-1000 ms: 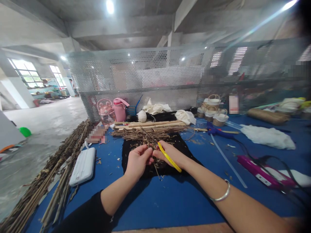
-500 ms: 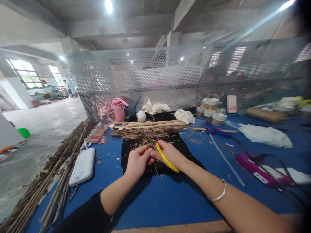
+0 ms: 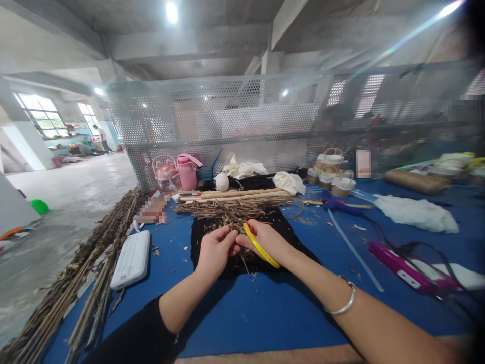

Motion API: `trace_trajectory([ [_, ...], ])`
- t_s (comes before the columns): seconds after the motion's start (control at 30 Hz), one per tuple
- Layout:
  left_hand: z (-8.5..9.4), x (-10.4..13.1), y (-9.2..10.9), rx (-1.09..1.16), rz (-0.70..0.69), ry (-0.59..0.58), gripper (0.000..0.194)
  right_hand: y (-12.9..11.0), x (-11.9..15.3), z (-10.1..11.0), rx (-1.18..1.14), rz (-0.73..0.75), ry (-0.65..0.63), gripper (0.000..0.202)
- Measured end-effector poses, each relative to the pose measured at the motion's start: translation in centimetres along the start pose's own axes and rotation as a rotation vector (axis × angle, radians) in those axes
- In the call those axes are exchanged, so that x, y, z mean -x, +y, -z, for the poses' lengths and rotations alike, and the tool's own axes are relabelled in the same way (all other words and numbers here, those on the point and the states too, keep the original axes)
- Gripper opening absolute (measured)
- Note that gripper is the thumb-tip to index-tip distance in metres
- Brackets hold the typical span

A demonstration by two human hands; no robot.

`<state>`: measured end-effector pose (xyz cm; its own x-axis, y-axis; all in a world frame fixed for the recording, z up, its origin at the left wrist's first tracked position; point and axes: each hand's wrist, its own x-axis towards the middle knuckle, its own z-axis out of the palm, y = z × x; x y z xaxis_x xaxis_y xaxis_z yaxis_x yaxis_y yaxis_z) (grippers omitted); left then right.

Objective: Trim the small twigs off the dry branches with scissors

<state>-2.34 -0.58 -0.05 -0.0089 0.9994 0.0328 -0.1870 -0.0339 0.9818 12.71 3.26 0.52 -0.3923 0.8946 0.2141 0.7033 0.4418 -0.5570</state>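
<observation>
My right hand (image 3: 265,241) is closed round scissors with yellow handles (image 3: 261,246), whose dark blades point up and left over the dry stalks. Fingers pinched, my left hand (image 3: 217,248) meets the right one at a thin dry stem (image 3: 245,262) that sticks out below the fingers. Under both hands lies a black cloth (image 3: 291,240) strewn with dry bits. Just behind it, a row of dry brown stalks (image 3: 220,207) lies across the table, with pale sticks (image 3: 246,193) along its back.
A white power bank (image 3: 131,259) and long bundles of stalks (image 3: 94,242) lie on the left. Pink bottles (image 3: 187,174) stand at the back. On the right are small baskets (image 3: 342,184), a blue glue gun (image 3: 339,205), white plastic (image 3: 417,212) and a purple device (image 3: 411,268).
The view has shifted slightly, so the table's things appear a little further right. Both hands keep nearly the same pose, still together at the stem.
</observation>
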Motion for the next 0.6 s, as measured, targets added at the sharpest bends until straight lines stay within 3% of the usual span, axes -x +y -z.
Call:
trace_trajectory([
  [0.2, 0.02, 0.12, 0.09, -0.035, -0.042, -0.018, 0.028, -0.32, 0.42, 0.3, -0.018, 0.02, -0.056, 0.044],
  [0.6, 0.09, 0.09, 0.16, -0.042, -0.051, 0.009, 0.025, -0.69, 0.48, -0.28, 0.007, -0.007, 0.005, 0.042],
])
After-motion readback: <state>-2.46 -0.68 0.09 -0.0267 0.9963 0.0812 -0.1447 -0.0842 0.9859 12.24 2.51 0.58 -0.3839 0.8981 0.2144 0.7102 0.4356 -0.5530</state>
